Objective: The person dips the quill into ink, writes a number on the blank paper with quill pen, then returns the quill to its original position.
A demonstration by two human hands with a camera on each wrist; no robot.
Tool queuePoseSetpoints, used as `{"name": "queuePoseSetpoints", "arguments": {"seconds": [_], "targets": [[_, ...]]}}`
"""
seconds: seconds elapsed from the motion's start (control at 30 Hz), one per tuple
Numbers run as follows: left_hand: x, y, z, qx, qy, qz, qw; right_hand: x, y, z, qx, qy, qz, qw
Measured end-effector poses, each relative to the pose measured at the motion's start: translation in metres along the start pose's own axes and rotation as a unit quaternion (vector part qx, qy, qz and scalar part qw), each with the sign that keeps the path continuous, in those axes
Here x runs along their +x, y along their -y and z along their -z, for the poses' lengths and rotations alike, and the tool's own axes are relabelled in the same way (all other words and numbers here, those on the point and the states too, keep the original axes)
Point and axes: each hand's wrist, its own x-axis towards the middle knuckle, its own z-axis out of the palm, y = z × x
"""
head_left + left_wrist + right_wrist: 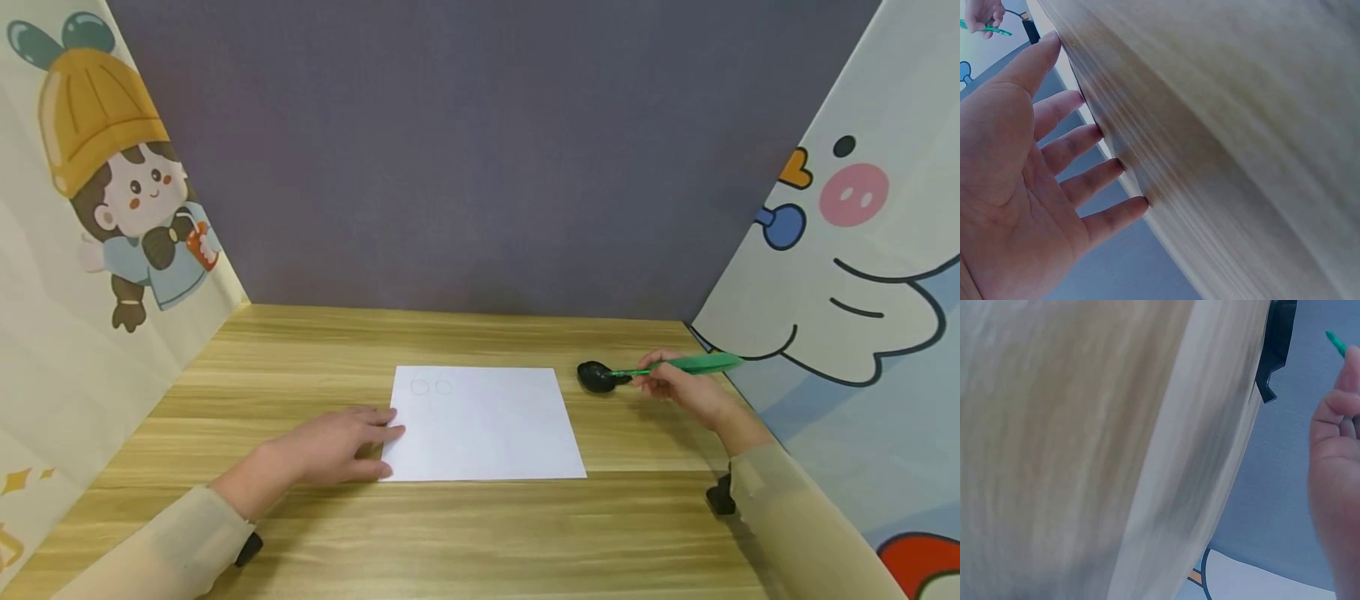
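left hand (341,446) spread, fingers straight, at paper's left edge; paper (487,429) between hands. right hand (682,390) pinches green pen (707,363), tip over black dish (595,377). step: probably inking. next calls for lifting tip clear, toward paper.

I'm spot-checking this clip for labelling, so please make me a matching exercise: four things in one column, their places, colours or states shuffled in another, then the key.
Things:
1. Paper
2. Pen
3. Black object
4. Left hand

Places, colours or states:
A. On the table, just right of the paper
B. At the paper's left edge
C. Green, held in the right hand
D. White, with two faint circles near its top left

Right pairs: 1-D, 2-C, 3-A, 4-B
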Motion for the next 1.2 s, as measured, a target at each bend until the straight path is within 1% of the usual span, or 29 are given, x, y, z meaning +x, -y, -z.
{"name": "queuePoseSetpoints", "arguments": {"seconds": [0.23, 0.5, 0.7, 0.83, 0.97, 1.2], "targets": [[0.000, -0.001, 0.002, 0.000, 0.001, -0.001, 1.0000, 0.002, -0.003, 0.000, 0.007, 0.001, -0.020, 1.000], [0.000, -0.002, 0.002, -0.001, -0.001, -0.002, 1.0000, 0.005, -0.005, -0.003, -0.005, -0.019, -0.021, 1.000], [-0.001, -0.001, 0.002, 0.000, -0.004, -0.001, 1.0000, 0.007, -0.003, -0.007, -0.014, -0.039, -0.042, 0.998], [-0.001, -0.002, 0.002, 0.001, -0.003, -0.003, 1.0000, 0.011, -0.005, -0.007, -0.006, -0.035, -0.052, 0.998], [-0.001, -0.002, 0.002, 0.001, 0.000, -0.004, 1.0000, 0.014, -0.007, -0.008, 0.008, -0.021, -0.053, 0.998], [-0.001, -0.001, 0.002, 0.005, -0.001, -0.004, 1.0000, 0.017, -0.009, -0.011, -0.007, -0.023, -0.058, 0.998]]}}
